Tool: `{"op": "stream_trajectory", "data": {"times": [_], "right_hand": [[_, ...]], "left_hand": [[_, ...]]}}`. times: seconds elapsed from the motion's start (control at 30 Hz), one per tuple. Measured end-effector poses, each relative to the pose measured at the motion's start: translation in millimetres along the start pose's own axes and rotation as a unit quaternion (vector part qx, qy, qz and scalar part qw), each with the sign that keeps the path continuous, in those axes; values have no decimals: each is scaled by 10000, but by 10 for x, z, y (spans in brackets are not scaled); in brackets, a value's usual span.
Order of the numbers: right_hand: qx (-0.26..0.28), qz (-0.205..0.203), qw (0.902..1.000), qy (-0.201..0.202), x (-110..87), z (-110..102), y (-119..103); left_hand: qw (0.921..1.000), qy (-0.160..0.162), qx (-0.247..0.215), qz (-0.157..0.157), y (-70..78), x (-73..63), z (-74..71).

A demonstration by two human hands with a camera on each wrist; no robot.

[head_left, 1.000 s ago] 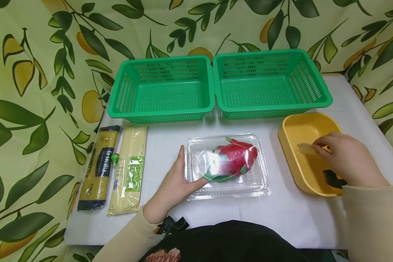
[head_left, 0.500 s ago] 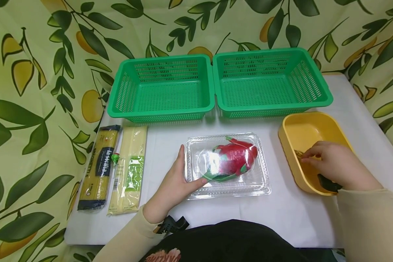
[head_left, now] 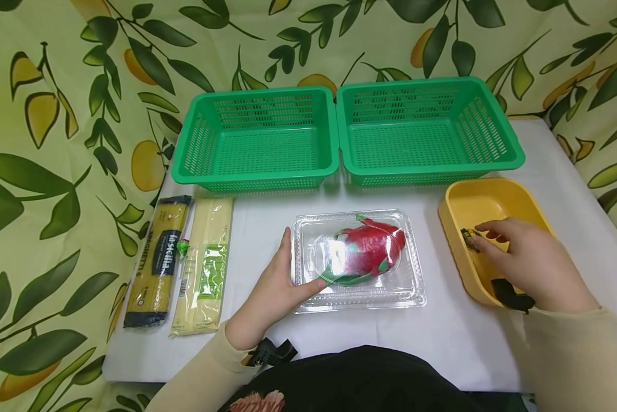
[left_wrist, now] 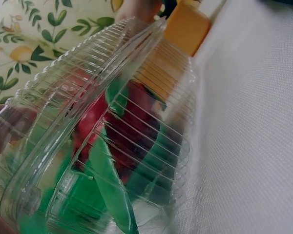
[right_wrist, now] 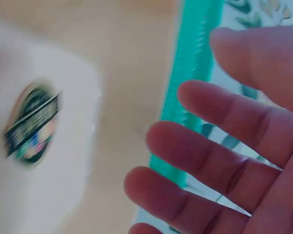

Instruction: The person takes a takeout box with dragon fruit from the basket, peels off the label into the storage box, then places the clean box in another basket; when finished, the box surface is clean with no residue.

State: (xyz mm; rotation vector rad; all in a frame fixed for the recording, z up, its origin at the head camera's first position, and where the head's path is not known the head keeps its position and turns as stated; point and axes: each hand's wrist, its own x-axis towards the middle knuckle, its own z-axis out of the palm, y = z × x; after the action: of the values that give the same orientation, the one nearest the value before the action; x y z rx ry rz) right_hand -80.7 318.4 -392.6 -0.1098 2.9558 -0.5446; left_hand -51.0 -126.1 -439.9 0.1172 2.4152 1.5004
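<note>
My left hand (head_left: 274, 292) rests on the left end of a clear plastic clamshell box (head_left: 308, 300), its thumb over the lid and its fingers along the side. Inside the box lies a red dragon fruit (head_left: 372, 249) with green scales, also seen through the ribbed plastic in the left wrist view. At the far right, my right hand (head_left: 529, 257) reaches into a yellow bin (head_left: 454, 252). Its fingers are loosely extended and apart from a small oval piece with a dark printed label (right_wrist: 34, 124). Part of the bin is hidden under that hand.
Two green slotted baskets (head_left: 254, 177) (head_left: 432, 171) stand side by side at the back. On the left lie a spaghetti pack (head_left: 156, 286) and a pale noodle pack (head_left: 197, 229), with a small green-wrapped piece (head_left: 182, 247) between them. Leaf-patterned cloth encloses the table.
Inside the yellow bin my right hand has shifted slightly toward me and to the left. A pale piece first at its fingertips now shows its dark label against the bin's left wall. My left hand stays put.
</note>
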Motion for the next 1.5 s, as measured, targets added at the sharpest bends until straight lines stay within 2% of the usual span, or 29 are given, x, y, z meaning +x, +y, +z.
{"op": "stream_trajectory", "data": {"times": [0.1, 0.23, 0.33, 0.43, 0.53, 0.67, 0.8, 0.97, 1.23, 1.37, 1.5], "right_hand": [[82, -143, 9994, 315, -45, -11, -152], [328, -529, 9970, 452, -94, 36, -361], [753, -639, 9947, 279, -117, 125, -518], [1325, -608, 9893, -72, -150, 227, -659], [2099, -489, 9750, -551, -174, 332, -769], [3022, -331, 9460, -1121, -179, 472, -845], [3529, -175, 9261, -1325, -179, 569, -874], [3838, -58, 9147, -1267, -170, 621, -886], [4123, 53, 9033, -1181, -191, 618, -876], [4228, -28, 8996, -1096, -184, 580, -864], [4297, -216, 8985, -875, -151, 467, -841]], "left_hand": [[10000, 10, -14, 25, -6, 3, 1], [10000, 1, -42, 30, -6, 3, 0], [10000, -15, -83, 31, -1, 4, -2], [9999, -21, -96, 24, 4, 3, -3], [10000, -19, -68, 2, 9, -1, -5], [10000, -12, -86, 32, 2, -1, -6], [9999, 5, -88, 48, -6, -1, -2], [10000, 73, -14, 12, -6, -1, 9], [9997, 174, 165, -54, 44, -25, 18], [9994, 171, 286, -40, 120, -18, -1], [9991, 128, 356, 196, 254, 57, -59]]}}
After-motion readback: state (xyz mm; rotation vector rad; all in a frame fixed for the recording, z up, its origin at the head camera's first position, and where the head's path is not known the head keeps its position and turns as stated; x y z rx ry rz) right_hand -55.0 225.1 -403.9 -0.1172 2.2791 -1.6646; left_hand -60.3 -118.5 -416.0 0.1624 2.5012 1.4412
